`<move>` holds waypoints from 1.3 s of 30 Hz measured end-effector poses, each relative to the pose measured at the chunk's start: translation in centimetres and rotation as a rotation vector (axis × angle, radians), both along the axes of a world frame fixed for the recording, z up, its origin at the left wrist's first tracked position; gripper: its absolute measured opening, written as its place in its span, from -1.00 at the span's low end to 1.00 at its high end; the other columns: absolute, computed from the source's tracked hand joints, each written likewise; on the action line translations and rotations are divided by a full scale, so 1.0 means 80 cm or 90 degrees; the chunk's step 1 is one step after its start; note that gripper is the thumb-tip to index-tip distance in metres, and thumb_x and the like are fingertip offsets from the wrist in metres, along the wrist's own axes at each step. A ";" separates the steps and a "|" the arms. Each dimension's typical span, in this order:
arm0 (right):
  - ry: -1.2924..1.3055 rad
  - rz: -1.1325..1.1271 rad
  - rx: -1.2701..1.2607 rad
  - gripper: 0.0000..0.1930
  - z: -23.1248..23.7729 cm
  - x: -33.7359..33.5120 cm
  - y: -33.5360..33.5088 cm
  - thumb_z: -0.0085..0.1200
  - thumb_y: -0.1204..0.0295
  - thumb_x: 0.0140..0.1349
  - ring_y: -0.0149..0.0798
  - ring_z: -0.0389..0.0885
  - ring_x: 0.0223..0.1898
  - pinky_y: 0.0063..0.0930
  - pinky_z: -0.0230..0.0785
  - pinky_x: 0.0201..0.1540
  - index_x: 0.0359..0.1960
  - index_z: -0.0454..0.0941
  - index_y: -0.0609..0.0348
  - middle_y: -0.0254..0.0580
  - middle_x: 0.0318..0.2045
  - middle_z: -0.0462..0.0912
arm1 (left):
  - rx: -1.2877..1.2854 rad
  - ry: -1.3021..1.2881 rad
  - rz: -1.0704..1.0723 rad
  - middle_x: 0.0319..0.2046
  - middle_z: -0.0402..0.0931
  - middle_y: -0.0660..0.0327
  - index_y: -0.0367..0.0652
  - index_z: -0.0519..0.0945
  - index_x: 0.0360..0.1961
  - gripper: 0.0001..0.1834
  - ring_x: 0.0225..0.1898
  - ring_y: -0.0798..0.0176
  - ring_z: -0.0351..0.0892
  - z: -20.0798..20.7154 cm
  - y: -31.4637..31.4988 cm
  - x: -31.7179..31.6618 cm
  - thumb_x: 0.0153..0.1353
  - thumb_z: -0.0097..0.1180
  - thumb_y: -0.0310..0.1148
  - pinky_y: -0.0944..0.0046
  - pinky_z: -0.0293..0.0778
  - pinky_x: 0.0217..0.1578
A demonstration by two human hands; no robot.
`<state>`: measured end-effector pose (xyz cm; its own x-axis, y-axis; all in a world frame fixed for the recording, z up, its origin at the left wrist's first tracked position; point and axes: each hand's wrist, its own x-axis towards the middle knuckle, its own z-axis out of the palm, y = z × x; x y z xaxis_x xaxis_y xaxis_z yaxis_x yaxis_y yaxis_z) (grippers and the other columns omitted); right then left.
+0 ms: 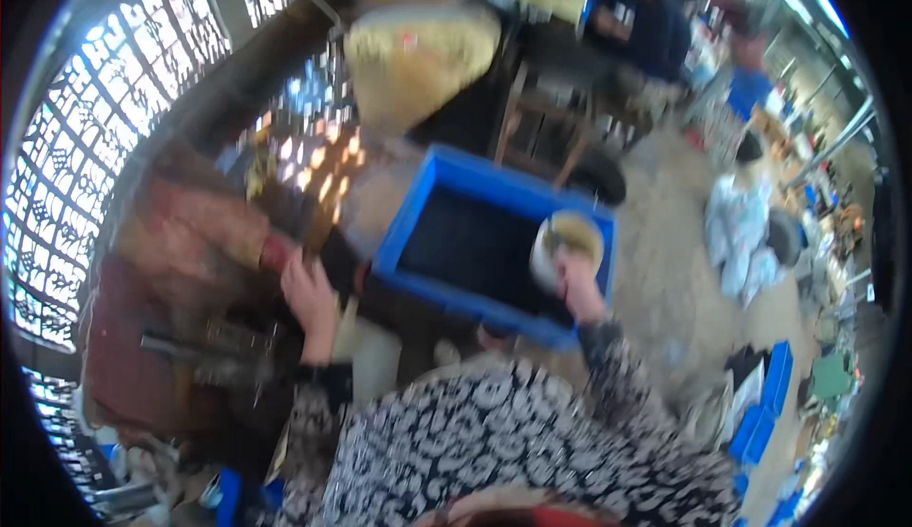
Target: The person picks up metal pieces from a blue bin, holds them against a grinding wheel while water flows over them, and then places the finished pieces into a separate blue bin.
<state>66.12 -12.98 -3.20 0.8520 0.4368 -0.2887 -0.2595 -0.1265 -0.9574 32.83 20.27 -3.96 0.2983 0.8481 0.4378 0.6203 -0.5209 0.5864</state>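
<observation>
My left hand is at the end of a red, handle-like part that juts from a worn reddish machine. Its fingers are bent around that end, though motion blurs the grip. To the right, my right hand is closed on the near rim of a pale round tub. Something darker shows inside the tub, too blurred to name. The tub is over the right end of a blue rectangular bin, whose inside looks dark.
Beyond the bin are a wooden stool frame and a pale sack-like bundle. A person in dark clothes is at the far right. White plastic bags and blue bins line the right side. A latticed window fills the left.
</observation>
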 end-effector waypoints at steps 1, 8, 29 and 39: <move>0.014 0.025 0.000 -0.70 0.000 -0.012 0.009 -0.02 0.28 0.27 -0.47 0.16 -0.82 -0.54 -0.07 -0.79 -0.65 0.38 -0.04 -0.43 -0.76 0.29 | 0.066 -0.020 -0.005 0.07 0.50 -0.04 -0.23 0.46 0.16 -0.56 0.18 -0.11 0.38 -0.002 0.002 0.001 0.31 0.06 -0.26 -0.02 0.26 0.20; 0.213 -0.056 -0.092 -0.78 -0.054 -0.029 0.102 0.02 0.34 0.30 -0.51 0.21 -0.77 -0.56 0.04 -0.71 -0.52 0.39 0.08 -0.45 -0.72 0.31 | 0.043 0.009 -0.008 0.09 0.49 -0.01 -0.26 0.49 0.12 -0.55 0.16 -0.11 0.38 0.011 -0.005 -0.006 0.26 0.12 -0.25 0.00 0.24 0.21; -0.303 -0.038 -0.615 -0.65 -0.195 0.045 0.143 0.05 0.40 0.25 0.25 0.64 -0.12 0.01 0.46 0.00 -0.12 0.37 0.53 0.37 -0.24 0.63 | 0.018 0.075 -0.029 0.17 0.39 -0.04 -0.30 0.45 0.15 -0.50 0.20 -0.11 0.33 0.029 -0.013 -0.002 0.23 0.16 -0.30 -0.02 0.24 0.20; -0.289 -0.015 -0.726 -0.69 -0.194 0.051 0.155 -0.02 0.49 0.24 0.26 0.56 0.02 -0.03 0.42 0.09 -0.04 0.36 0.48 0.38 -0.05 0.53 | 0.014 0.080 -0.031 0.15 0.41 -0.07 -0.32 0.44 0.16 -0.50 0.17 -0.12 0.35 0.027 -0.012 -0.005 0.23 0.16 -0.32 -0.02 0.26 0.18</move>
<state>70.21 -0.59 -18.72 0.9790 0.1112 -0.1709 0.0545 -0.9504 -0.3062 32.46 19.34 -1.83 0.3922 0.8221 0.4127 0.6620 -0.5637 0.4939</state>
